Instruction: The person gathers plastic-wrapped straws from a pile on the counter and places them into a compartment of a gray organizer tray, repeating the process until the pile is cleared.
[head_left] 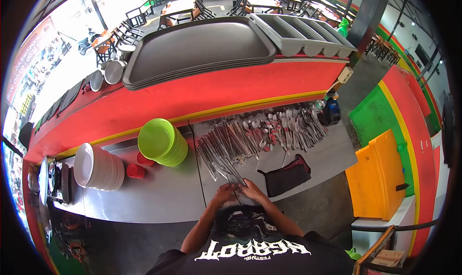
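A long spread of metal cutlery lies on the steel counter in front of me. Spoons show toward its right side. My left hand and my right hand meet at the near edge of the spread, close to my body. Between them is a bunch of cutlery, its handles fanning away from me. Fingers of both hands curl around the near ends, so those ends are hidden. The exact kind of the held pieces is too small to tell. Right of my hands lies a black zip pouch.
Stacked green bowls, red cups and stacked white plates stand on the counter's left. Dark trays and a grey cutlery organizer rest on the red ledge. A yellow bin stands at right.
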Tool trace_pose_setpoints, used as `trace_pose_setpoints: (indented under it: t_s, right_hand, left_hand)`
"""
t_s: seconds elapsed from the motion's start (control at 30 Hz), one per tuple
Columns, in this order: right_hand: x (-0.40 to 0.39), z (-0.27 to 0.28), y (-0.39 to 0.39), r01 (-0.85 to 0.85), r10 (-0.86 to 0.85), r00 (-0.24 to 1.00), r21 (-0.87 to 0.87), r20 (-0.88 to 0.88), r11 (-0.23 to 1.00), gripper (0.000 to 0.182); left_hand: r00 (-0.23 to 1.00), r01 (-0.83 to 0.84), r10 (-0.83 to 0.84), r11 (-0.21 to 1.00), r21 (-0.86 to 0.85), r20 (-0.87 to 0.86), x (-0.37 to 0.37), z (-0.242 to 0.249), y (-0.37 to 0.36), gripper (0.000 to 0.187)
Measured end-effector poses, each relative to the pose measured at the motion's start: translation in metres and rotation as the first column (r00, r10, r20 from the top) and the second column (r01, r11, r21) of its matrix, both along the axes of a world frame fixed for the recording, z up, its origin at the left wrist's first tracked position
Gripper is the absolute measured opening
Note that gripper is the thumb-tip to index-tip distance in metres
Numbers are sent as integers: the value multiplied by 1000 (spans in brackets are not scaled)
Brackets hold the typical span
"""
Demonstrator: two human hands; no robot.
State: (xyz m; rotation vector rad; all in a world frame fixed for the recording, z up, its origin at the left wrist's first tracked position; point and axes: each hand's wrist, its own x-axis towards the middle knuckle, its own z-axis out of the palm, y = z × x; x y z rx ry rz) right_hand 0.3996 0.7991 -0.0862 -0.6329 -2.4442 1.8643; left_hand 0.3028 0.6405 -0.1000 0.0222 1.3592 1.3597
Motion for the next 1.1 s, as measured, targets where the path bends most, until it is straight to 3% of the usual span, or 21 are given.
trace_pose_setpoints:
  t_s: [0.07, 0.17, 0.27, 0.4, 0.47, 0.57, 0.77, 0.9, 0.97, 1.0, 1.1]
  right_hand:
    - [5, -24, 2, 4, 1, 995, 49, -104, 999, 27]
    - [13, 8, 11, -28, 28, 995, -4, 93, 1000, 26]
    - [15, 12, 19, 20, -22, 999, 43, 47, 999, 26]
    - [17, 9, 30, 86, -61, 981, 134, -182, 987, 27]
    - [19, 17, 40, 121, -63, 972, 254, -226, 959, 28]
    - [20, 25, 61, 102, -50, 972, 225, -228, 969, 26]
    - [22, 64, 101, 211, -220, 975, -218, -15, 953, 23]
    - [14, 68, 133, 219, -222, 939, -39, -264, 975, 22]
    - [10, 89, 150, 232, -215, 902, -1, -375, 973, 24]
    - [7, 97, 161, 217, -203, 914, 1, -352, 976, 26]
    - [-4, 123, 196, 178, -166, 929, 7, -330, 984, 30]
  left_hand:
    - [994, -111, 109, 991, 78, 27, -1, 7, 0, 33]
    - [971, -239, 239, 970, 36, -8, -5, 20, 12, 33]
    - [951, -309, 308, 950, 47, 16, -9, 26, 30, 33]
    - [928, -373, 373, 925, 75, 3, 0, 40, 61, 30]
    - [934, -348, 353, 934, 79, -52, 7, 52, 77, 29]
    - [916, -350, 361, 932, 91, -177, 18, 70, 103, 26]
    - [842, -394, 442, 895, 206, -309, 33, 89, 162, 26]
    - [825, -336, 388, 921, 197, -411, 27, 98, 196, 26]
    - [797, -357, 437, 898, 259, -417, 27, 124, 214, 30]
    - [782, -366, 462, 884, 291, -419, 24, 135, 225, 32]
    - [650, -173, 247, 969, 177, -719, -2, 149, 249, 34]
